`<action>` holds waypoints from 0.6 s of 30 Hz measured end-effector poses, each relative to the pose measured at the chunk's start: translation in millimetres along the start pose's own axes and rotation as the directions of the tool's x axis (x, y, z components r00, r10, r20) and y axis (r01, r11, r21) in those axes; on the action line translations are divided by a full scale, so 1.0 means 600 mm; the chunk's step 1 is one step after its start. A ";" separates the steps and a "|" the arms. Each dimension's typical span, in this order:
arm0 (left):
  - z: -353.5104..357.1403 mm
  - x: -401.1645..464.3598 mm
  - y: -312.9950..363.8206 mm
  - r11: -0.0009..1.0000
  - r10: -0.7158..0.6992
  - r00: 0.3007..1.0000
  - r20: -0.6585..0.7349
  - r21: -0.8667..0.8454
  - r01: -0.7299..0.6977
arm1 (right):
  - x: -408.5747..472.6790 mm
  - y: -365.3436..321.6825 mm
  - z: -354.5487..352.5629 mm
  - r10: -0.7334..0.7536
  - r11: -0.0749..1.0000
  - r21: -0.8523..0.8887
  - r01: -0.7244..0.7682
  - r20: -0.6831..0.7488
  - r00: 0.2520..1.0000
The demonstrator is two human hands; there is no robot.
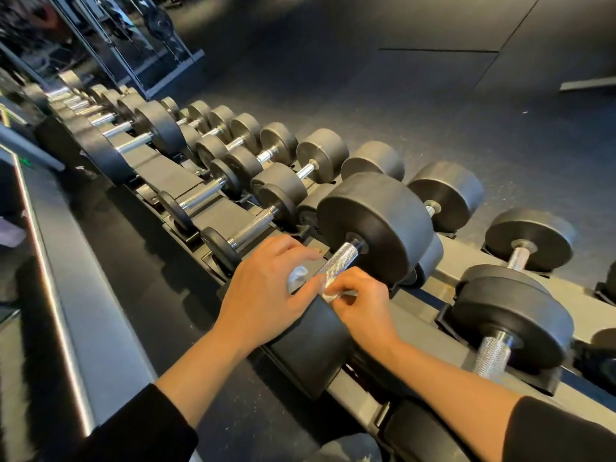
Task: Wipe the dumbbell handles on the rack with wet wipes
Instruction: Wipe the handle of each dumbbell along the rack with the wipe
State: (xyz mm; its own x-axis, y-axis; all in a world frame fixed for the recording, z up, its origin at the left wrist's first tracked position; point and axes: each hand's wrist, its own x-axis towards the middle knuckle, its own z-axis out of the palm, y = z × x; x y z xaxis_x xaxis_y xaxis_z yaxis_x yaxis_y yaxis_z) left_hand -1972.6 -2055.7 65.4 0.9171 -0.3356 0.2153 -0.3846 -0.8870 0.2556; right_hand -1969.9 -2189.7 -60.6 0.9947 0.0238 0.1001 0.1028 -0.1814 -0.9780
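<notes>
Both hands, the left hand and right hand, pinch a wet wipe at the near end of the knurled handle on the rack. The wipe seems bunched, so it may slip off or snag on the knurling.

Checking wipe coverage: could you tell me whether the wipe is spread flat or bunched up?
Bunched: the wet wipe crumples between left hand and right hand.

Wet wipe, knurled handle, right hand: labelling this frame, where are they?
wet wipe (297,274): head view, bunched white part under left hand.
knurled handle (338,261): head view, bare mid-section.
right hand (361,300): head view, back of hand.
</notes>
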 end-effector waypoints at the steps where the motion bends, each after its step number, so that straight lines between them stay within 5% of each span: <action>1: 0.000 0.000 0.000 1.000 -0.004 1.000 -0.003 0.000 0.004 | -0.002 0.002 0.002 -0.011 1.000 0.024 0.010 0.032 0.999; 4: 0.000 -0.002 0.001 1.000 -0.015 1.000 -0.013 0.009 0.015 | -0.004 0.001 -0.002 -0.008 0.998 0.067 0.005 0.040 0.999; 10: -0.001 -0.001 0.007 0.999 -0.037 0.999 -0.023 0.023 0.038 | 0.027 -0.016 -0.032 0.054 0.997 -0.041 -0.069 -0.284 0.957; 18: -0.001 -0.002 0.010 0.996 -0.079 0.997 -0.002 0.047 0.079 | 0.016 -0.016 -0.015 -0.010 0.999 -0.039 0.008 -0.046 0.999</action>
State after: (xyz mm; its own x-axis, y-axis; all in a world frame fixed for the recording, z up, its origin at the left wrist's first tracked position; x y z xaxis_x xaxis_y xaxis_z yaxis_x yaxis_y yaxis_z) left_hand -1976.2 -2060.5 67.2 0.9444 -0.2638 0.1963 -0.3055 -0.9246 0.2274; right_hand -1961.4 -2196.3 -48.8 0.9928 -0.0192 0.1182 0.1112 -0.2192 -0.9693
